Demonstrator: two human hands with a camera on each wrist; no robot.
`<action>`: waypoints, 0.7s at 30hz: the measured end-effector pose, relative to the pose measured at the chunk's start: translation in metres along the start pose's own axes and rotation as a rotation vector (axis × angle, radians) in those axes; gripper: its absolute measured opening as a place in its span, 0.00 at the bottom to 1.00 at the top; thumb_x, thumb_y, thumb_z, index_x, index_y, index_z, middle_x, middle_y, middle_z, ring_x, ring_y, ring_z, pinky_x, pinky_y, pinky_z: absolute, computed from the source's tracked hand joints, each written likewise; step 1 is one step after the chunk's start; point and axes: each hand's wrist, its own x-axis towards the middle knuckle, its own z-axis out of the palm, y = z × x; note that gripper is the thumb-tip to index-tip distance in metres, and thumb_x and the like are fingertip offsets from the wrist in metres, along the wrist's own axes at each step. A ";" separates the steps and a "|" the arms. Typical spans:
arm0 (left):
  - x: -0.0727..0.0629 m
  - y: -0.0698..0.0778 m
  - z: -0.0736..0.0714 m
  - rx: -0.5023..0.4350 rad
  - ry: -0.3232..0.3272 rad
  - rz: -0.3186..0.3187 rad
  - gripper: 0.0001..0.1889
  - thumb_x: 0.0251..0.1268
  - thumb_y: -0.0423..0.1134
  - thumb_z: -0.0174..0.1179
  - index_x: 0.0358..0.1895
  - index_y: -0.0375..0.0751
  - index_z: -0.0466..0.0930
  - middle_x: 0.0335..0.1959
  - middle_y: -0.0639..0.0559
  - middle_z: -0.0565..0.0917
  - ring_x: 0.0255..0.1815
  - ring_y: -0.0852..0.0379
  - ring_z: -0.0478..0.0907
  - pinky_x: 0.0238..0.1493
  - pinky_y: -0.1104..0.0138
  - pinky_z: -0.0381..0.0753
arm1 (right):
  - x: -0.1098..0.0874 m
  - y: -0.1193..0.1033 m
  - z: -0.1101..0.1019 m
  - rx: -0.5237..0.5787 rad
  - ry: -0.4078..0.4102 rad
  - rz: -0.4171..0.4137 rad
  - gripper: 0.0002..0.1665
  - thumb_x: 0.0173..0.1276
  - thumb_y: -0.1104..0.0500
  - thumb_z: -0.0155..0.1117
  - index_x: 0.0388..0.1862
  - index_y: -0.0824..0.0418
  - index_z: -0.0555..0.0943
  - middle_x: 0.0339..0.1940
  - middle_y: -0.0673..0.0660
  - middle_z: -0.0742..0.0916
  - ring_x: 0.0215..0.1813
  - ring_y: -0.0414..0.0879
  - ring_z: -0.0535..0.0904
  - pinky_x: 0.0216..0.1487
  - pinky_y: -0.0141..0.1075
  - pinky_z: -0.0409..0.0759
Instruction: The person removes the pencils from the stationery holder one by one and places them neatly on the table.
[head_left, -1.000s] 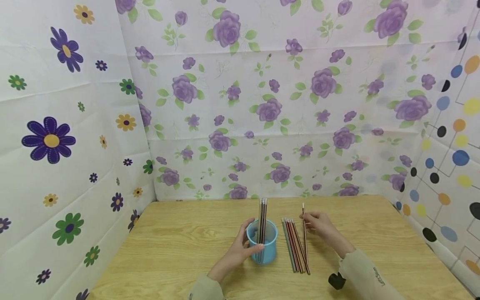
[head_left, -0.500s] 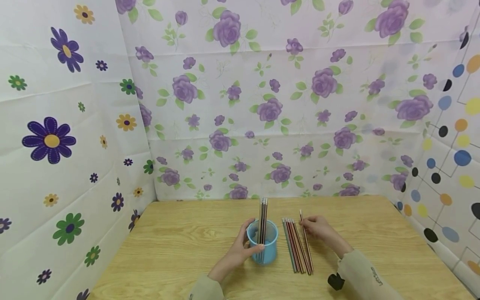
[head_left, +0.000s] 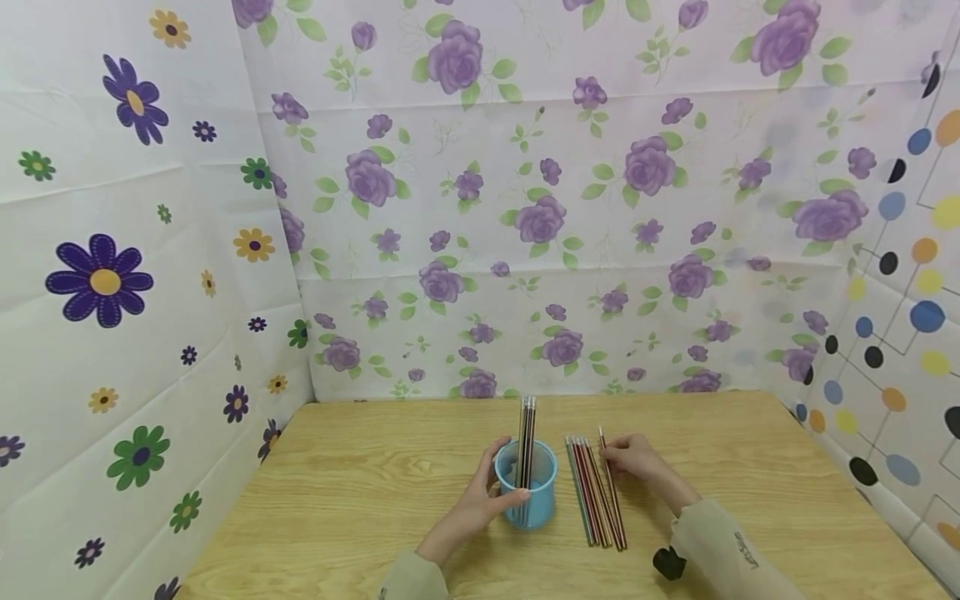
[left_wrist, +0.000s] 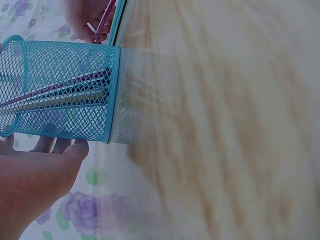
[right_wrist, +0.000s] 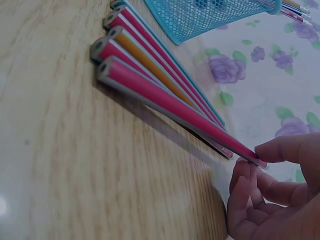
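The right hand (head_left: pixel 637 461) pinches a red pencil (head_left: pixel 613 496) between thumb and fingertips close to its far end, the end with a pale tip. The rest of that pencil reaches out from the grip toward the person's side of the table (head_left: pixel 375 492), so most of its length lies beyond the fingers. Its near end sits just beside the outermost of the loose pencils (head_left: pixel 588 492), which lie flat in a slightly fanned row of teal, red and yellow to the left of the right hand; whether that end touches the table or its neighbour, I cannot tell. The loose row fills the space between the right hand and the blue mesh cup (head_left: pixel 542 510), with its teal pencil nearest the cup. The cup stands upright on the table, and the left hand (head_left: pixel 474 502) is wrapped round its left side, thumb across the front, the other fingers behind. Inside, the upright pencils (head_left: pixel 527 433) stand in a close bunch, leaning very little, their silvery upper ends well above the rim. The 2 hands are apart, 1 on each side of the loose row. A small black object (head_left: pixel 669 563) shows beside the right sleeve (head_left: pixel 723 542), and a purple-flowered cloth (head_left: pixel 480 208) hangs behind the table.
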 end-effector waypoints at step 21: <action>-0.001 0.002 0.001 -0.010 0.002 -0.009 0.43 0.67 0.44 0.60 0.77 0.58 0.40 0.78 0.39 0.51 0.76 0.36 0.52 0.72 0.39 0.55 | 0.004 0.001 0.004 -0.039 0.064 0.039 0.17 0.67 0.61 0.59 0.47 0.76 0.80 0.30 0.59 0.85 0.29 0.42 0.79 0.28 0.33 0.79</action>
